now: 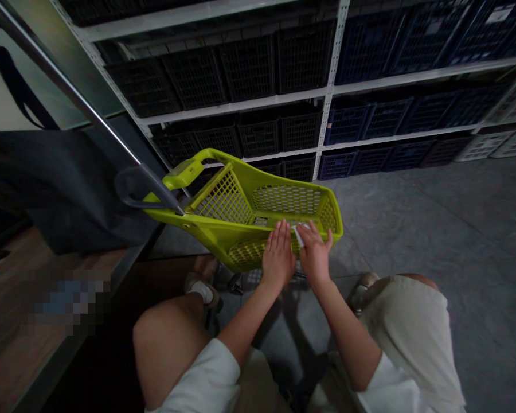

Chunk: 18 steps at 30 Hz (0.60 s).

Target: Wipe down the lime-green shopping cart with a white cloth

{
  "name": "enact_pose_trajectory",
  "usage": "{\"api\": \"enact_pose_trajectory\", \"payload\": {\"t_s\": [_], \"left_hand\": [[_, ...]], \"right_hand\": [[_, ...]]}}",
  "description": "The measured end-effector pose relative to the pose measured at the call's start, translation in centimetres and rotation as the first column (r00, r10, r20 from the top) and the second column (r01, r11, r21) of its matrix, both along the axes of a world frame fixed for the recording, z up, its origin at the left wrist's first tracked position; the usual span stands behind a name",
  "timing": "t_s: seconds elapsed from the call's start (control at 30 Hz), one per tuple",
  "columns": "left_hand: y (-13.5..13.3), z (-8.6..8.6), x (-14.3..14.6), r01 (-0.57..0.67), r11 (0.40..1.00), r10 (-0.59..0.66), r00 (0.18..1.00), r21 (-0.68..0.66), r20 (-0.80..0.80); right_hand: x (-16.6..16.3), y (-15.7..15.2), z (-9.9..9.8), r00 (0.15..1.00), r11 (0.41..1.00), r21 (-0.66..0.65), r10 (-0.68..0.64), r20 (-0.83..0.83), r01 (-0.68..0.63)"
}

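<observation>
Basket (241, 231) edge by open floor (395, 212) meets flat left hand (278, 258) and right grip (315, 257) curled on cloth (299, 235).

A yellow-green openwork plastic basket cart (241, 230) stands on the grey floor (413, 229) between the person (198, 373) and a perforated white metal rack (324, 123) behind it, with a straight silver metal tube (86, 109) running from the cart's left end to the upper left and a brown wood-topped table (8, 321) at lower left. On the cart's near side are the bare left hand (279, 258) and, just right of it, the bare right hand (315, 252) (a thin white sheet (300, 234) lies under the latter). Behind, slatted black plastic crates (245, 69) sit left of the rack's middle post (332, 74), slatted dark-blue plastic crates (370, 40) right of it.
</observation>
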<state>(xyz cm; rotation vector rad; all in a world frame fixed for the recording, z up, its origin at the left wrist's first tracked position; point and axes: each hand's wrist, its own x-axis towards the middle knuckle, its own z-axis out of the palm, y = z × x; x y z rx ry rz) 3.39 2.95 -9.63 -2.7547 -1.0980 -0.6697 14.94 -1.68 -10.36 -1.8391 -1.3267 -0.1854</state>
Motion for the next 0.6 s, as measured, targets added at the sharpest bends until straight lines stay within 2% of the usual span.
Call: {"api": "enact_pose_trajectory", "payload": {"t_s": [0.1,0.17,0.23,0.33,0.43,0.53,0.6], "left_hand": [[0.2,-0.1,0.0,-0.014,1.000,0.014,1.000,-0.002,0.001],[0.2,0.0,-0.2,-0.007,1.000,0.007,1.000,-0.002,0.000],[0.1,0.3,-0.4,0.003,1.000,-0.003,1.000,-0.003,-0.008],[0.0,0.7,-0.6,0.008,1.000,-0.008,1.000,-0.001,-0.030],[-0.1,0.8,-0.6,0.011,1.000,-0.011,0.999,-0.004,-0.040],[0.0,0.6,-0.4,0.025,1.000,-0.025,0.999,-0.004,-0.022],[0.0,0.3,-0.3,0.032,0.999,-0.032,0.999,-0.006,-0.005]], "right_hand": [[-2.0,1.1,1.0,0.995,0.995,-0.029,0.093,0.023,-0.092],[-1.1,0.4,0.8,0.989,0.993,-0.049,0.115,0.090,-0.110],[1.1,-1.0,0.1,0.979,0.992,-0.061,0.117,0.167,-0.108],[5.3,-3.5,-1.8,0.982,0.999,-0.038,0.029,0.186,-0.022],[8.1,-4.7,-3.5,0.988,0.989,0.017,-0.145,0.055,0.144],[6.9,-3.8,-3.6,0.965,0.967,0.042,-0.249,-0.085,0.253],[4.1,-2.2,-2.6,0.976,0.978,0.038,-0.202,-0.088,0.205]]}}
